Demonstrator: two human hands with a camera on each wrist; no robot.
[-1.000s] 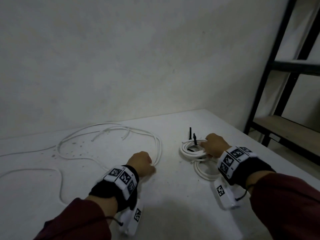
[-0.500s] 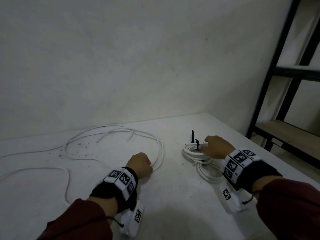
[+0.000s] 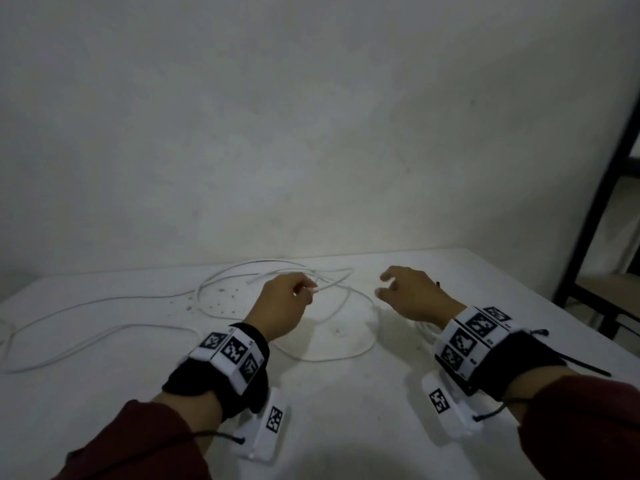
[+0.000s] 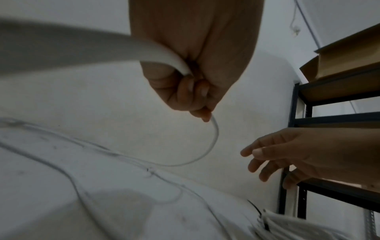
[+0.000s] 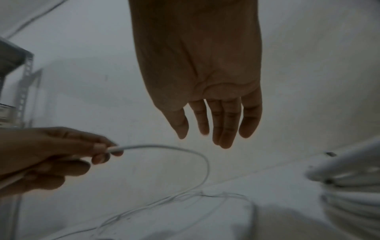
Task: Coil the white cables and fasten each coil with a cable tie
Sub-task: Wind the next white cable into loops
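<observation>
A long loose white cable (image 3: 104, 332) sprawls in loops over the white table (image 3: 346, 417). My left hand (image 3: 306, 289) is raised above the table and grips a stretch of this cable (image 4: 213, 139), which arcs down from the fist (image 4: 197, 97). My right hand (image 3: 382, 285) hovers just to its right, fingers spread and empty (image 5: 216, 129), a short gap from the cable. A finished white coil (image 4: 292, 227) with a black cable tie (image 4: 255, 209) lies on the table under my right wrist, mostly hidden in the head view.
A black metal shelf rack (image 3: 588, 220) stands past the table's right edge, with a cardboard box (image 4: 349, 56) on an upper shelf. A plain wall runs along the table's far side. Small dark specks (image 3: 221, 299) dot the table inside the cable loop.
My right hand let go of the tied coil, rose and moved left with its fingers opening. My left hand lifted off the table, raising the loose cable it grips.
</observation>
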